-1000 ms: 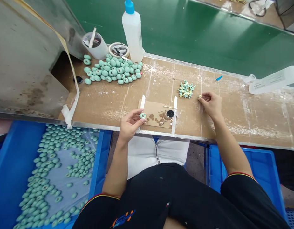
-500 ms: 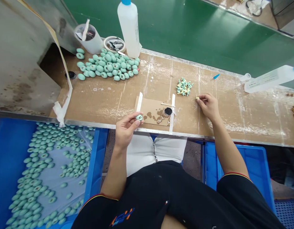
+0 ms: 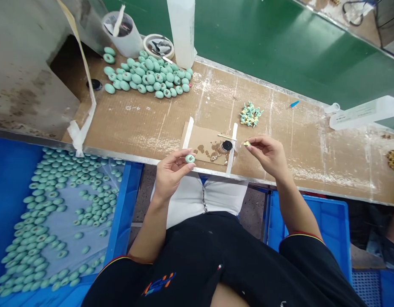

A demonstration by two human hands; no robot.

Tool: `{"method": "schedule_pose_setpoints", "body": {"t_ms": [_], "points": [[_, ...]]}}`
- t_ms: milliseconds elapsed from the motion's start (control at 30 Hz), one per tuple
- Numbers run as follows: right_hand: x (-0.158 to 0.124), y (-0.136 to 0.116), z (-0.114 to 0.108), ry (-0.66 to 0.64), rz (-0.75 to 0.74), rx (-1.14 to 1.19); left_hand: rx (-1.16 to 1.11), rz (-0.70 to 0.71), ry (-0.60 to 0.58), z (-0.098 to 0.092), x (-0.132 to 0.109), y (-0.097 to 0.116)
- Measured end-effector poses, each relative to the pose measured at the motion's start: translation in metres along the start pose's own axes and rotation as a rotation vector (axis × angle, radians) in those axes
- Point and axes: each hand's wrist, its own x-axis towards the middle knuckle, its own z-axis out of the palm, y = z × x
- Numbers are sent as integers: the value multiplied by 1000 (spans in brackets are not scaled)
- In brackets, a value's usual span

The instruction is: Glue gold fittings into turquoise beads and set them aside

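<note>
My left hand (image 3: 170, 172) pinches a mint-green egg-shaped piece (image 3: 189, 158) with a dark hole facing up, at the table's front edge. Between thumb and fingers of my right hand (image 3: 267, 154) is a small yellowish piece (image 3: 247, 143), too small to make out fully. A small pot with black contents (image 3: 226, 146) stands between the hands on a taped-down cardboard sheet (image 3: 199, 135) with wet brown spots. A thin white stick (image 3: 226, 137) lies beside the pot. Beyond my right hand is a little heap of green and yellow figures (image 3: 250, 114).
Many green egg pieces (image 3: 148, 76) are piled at the back left, before a white cup (image 3: 128, 40), a tape roll (image 3: 158, 44) and a tall bottle (image 3: 183, 34). A blue bin (image 3: 122, 213) at left holds more. Another bottle (image 3: 364, 113) lies tilted at right, near a blue cap (image 3: 294, 104).
My right hand has moved left and nearer to me, carrying the small yellowish piece toward the pot. My left hand still holds the egg piece, its hole now turned more upward. The view has shifted slightly.
</note>
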Motion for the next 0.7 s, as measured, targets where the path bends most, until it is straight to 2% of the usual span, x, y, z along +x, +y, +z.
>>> {"method": "schedule_pose_setpoints", "body": {"t_ms": [167, 300, 533, 700], "points": [[6, -10, 1, -63, -142, -204, -87, -47, 49, 5, -3, 1], [9, -16, 6, -112, -269, -287, -159, -50, 46, 5, -5, 0], [16, -18, 15, -135, -316, -396, -161, -56, -16, 0, -6, -3], [19, -17, 19, -148, -343, -416, -161, -77, -6, -2, -7, -7]]}}
